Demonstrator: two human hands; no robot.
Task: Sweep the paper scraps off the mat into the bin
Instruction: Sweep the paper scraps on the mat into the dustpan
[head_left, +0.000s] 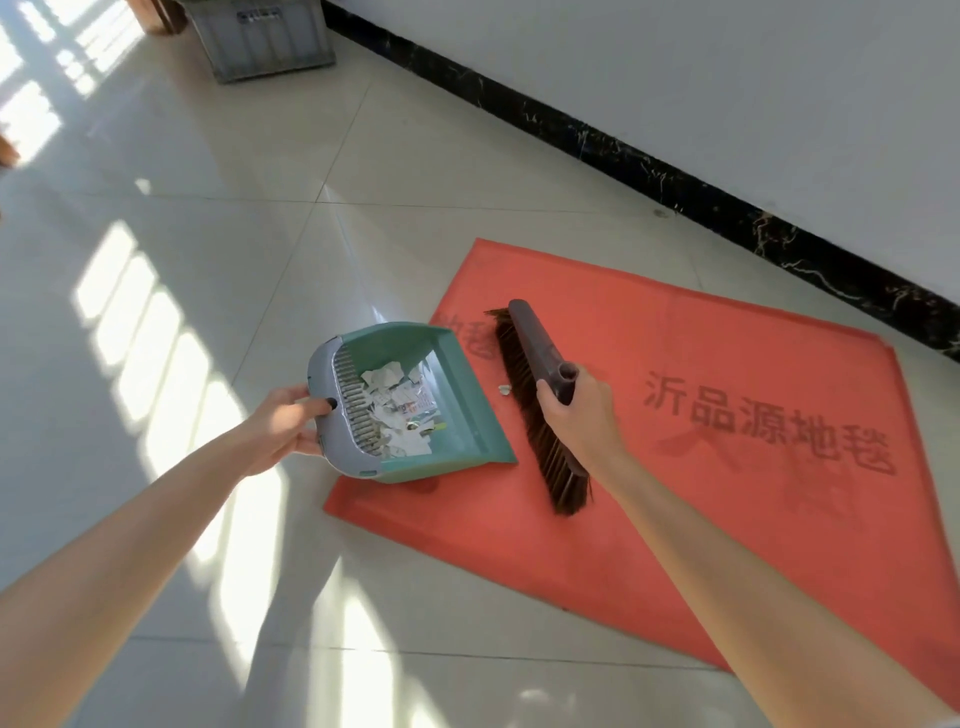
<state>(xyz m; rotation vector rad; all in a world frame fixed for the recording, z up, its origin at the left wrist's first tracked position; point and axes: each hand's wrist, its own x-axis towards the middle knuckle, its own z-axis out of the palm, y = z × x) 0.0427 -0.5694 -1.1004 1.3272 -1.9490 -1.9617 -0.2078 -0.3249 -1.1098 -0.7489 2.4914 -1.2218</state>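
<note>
Left hand (283, 426) grips rear of dustpan (457, 410); most paper scraps (400, 410) lie inside. One stray scrap (503, 389) remains on mat (675, 493) beside the brush (540, 410), which right hand (576, 410) clasps. Emptying into grey bin (260, 36), well apart, appears pending.

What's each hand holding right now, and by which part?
Left hand grips the green dustpan by its grey back rim. Right hand grips the brush head at its handle socket, bristles on the red mat.
</note>
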